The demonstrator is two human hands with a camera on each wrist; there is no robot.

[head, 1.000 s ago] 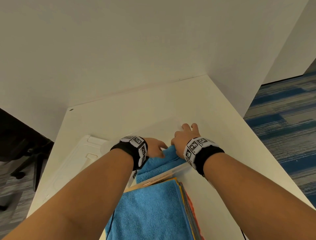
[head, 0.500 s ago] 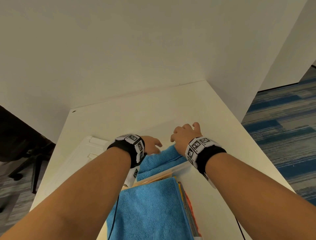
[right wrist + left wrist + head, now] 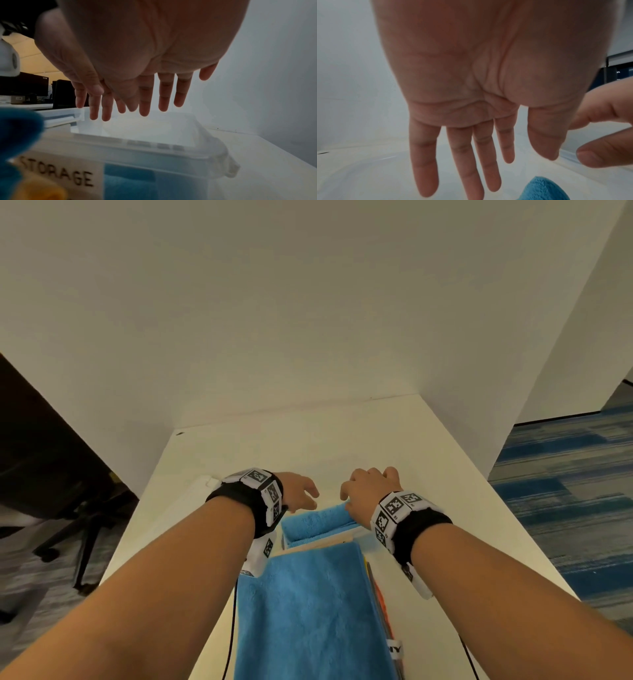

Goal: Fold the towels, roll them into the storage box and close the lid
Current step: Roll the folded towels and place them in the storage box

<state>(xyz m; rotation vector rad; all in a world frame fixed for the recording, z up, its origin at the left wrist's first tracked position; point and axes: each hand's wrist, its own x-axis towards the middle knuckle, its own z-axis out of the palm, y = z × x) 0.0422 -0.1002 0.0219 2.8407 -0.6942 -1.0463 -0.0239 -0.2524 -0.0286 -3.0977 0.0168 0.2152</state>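
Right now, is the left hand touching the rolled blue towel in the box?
Apart. In the left wrist view, the straight fingers of the left hand hang clear of the rolled blue towel, with the pale storage box showing between them.

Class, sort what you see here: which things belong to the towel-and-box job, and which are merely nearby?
Part of the job:
- rolled blue towel in the storage box
- stack of flat towels, blue on top
- box lid on the table, left of the box
- left hand and right hand, both holding nothing

Merely nearby:
- office chair
- patterned carpet
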